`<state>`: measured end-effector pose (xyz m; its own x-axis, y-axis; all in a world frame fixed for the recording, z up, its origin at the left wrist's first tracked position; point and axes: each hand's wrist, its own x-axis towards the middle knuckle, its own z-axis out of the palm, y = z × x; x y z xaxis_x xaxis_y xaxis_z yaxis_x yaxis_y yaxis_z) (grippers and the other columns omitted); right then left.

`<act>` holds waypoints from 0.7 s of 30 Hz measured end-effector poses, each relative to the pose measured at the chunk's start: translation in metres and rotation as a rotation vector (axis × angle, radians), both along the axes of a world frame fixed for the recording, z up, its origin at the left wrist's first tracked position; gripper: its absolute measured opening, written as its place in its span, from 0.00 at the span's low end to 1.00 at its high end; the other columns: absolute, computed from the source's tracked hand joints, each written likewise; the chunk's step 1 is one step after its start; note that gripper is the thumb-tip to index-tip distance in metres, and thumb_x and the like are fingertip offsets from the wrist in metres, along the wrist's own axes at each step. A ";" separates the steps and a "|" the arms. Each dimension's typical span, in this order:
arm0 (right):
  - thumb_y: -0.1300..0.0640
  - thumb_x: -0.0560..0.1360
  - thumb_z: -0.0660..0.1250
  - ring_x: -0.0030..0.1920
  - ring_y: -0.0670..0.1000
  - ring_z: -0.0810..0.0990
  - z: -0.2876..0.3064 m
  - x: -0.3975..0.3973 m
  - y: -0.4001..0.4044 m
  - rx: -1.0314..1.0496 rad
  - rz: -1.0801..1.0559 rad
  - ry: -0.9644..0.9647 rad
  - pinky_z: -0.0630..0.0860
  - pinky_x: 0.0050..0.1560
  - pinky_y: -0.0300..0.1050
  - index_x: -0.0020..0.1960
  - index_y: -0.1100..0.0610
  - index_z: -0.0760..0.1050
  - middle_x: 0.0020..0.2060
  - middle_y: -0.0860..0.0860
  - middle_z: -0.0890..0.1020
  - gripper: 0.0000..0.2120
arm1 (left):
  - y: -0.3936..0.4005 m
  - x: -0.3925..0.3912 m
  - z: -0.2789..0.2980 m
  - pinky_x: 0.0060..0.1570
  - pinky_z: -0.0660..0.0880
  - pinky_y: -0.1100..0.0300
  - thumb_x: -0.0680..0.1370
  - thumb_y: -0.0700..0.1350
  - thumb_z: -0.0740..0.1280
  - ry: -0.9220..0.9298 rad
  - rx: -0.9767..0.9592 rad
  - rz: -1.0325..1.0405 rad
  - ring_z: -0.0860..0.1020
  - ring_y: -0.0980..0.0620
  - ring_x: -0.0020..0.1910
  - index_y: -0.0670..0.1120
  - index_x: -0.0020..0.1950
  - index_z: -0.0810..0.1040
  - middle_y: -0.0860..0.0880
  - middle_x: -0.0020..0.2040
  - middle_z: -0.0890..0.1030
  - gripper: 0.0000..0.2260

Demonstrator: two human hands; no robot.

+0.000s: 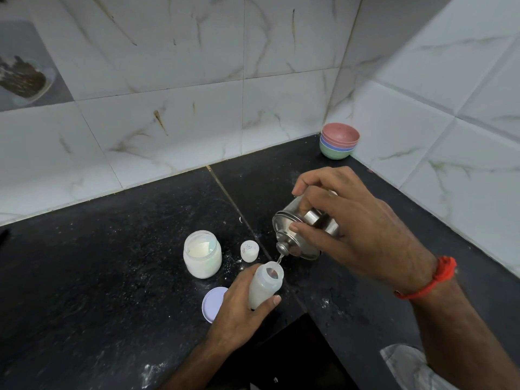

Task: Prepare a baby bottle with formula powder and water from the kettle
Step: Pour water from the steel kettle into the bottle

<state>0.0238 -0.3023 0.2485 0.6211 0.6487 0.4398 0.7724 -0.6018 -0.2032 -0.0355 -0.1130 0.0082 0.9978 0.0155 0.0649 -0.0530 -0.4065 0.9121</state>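
Note:
My left hand (242,308) grips a translucent baby bottle (266,284) with white powder in it, its open mouth tilted up toward the right. My right hand (357,232) holds a small steel kettle (298,232) tipped to the left, thumb on its lid. A thin stream of water runs from the spout into the bottle's mouth. An open jar of white formula powder (202,254) stands to the left of the bottle, with a small white cap (249,251) beside it.
A lilac jar lid (211,304) lies flat by my left wrist. Stacked coloured bowls (339,140) sit in the back corner. The black counter (98,277) is dusted with spilled powder. Tiled walls close in behind and on the right.

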 end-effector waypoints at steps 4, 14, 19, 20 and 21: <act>0.42 0.77 0.63 0.60 0.51 0.74 0.002 -0.001 0.000 -0.013 0.003 -0.004 0.81 0.38 0.52 0.50 0.50 0.76 0.61 0.44 0.76 0.12 | 0.000 0.000 -0.001 0.62 0.73 0.68 0.76 0.56 0.76 -0.003 0.002 0.005 0.77 0.60 0.66 0.59 0.71 0.72 0.63 0.65 0.79 0.26; 0.42 0.77 0.63 0.59 0.51 0.75 0.003 -0.002 0.000 -0.040 0.002 -0.026 0.80 0.42 0.49 0.50 0.50 0.77 0.61 0.45 0.77 0.13 | -0.002 0.002 -0.001 0.62 0.73 0.67 0.76 0.55 0.77 -0.024 -0.003 -0.008 0.77 0.59 0.65 0.59 0.70 0.72 0.62 0.65 0.79 0.25; 0.42 0.77 0.63 0.60 0.51 0.74 0.003 -0.003 0.000 -0.045 -0.001 -0.010 0.79 0.43 0.47 0.49 0.49 0.77 0.61 0.44 0.77 0.11 | -0.002 0.003 -0.003 0.63 0.74 0.64 0.76 0.55 0.77 -0.014 -0.009 -0.006 0.77 0.58 0.65 0.59 0.70 0.72 0.62 0.65 0.79 0.25; 0.42 0.77 0.63 0.60 0.51 0.74 0.003 -0.003 0.000 -0.047 0.000 -0.008 0.79 0.43 0.47 0.49 0.49 0.77 0.61 0.44 0.77 0.11 | -0.002 0.003 -0.003 0.63 0.74 0.63 0.76 0.55 0.77 -0.011 -0.011 -0.004 0.78 0.58 0.65 0.59 0.70 0.72 0.62 0.65 0.79 0.25; 0.42 0.77 0.63 0.60 0.51 0.74 0.003 -0.003 0.000 -0.050 0.001 -0.009 0.79 0.43 0.47 0.49 0.49 0.77 0.61 0.44 0.77 0.11 | -0.002 0.003 -0.003 0.63 0.74 0.63 0.76 0.55 0.77 -0.009 -0.014 -0.002 0.78 0.58 0.65 0.59 0.70 0.72 0.62 0.65 0.79 0.25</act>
